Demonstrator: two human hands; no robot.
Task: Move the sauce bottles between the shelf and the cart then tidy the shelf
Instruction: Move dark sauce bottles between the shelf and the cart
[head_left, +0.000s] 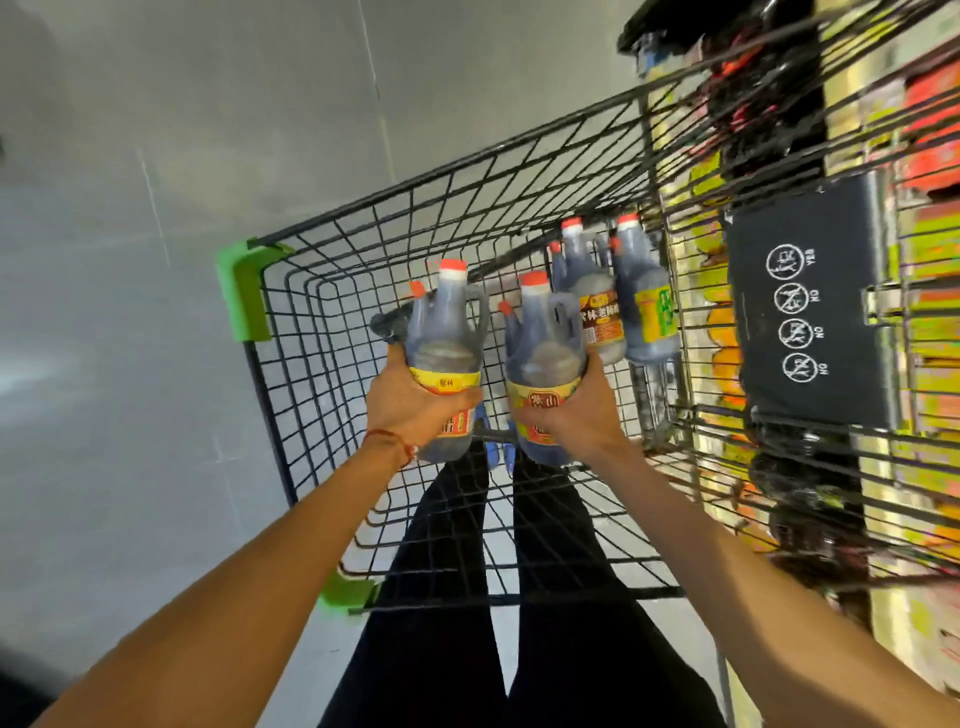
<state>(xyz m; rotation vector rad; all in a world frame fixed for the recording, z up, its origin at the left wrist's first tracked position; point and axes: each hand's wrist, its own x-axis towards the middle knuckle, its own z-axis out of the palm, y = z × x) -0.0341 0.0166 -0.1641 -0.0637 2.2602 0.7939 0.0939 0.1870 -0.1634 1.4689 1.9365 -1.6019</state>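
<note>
Plastic, full, likely heavy and slick | left hand (410, 400) clasped left bottle (444, 332) low on its body | right hand (576, 410) clasped right bottle (543, 343) likewise | cart (244, 291) beneath both hands | side handles looked the surer hold

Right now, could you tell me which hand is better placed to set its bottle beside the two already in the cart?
Probably right. The right hand grips the right-hand bottle just beside the two bottles in the cart; the left hand with the left-hand bottle is farther off.

Four sauce bottles (543, 338) are counted, one cart (244, 291), and two hands: a left hand (410, 408) and a right hand (579, 415).
</note>
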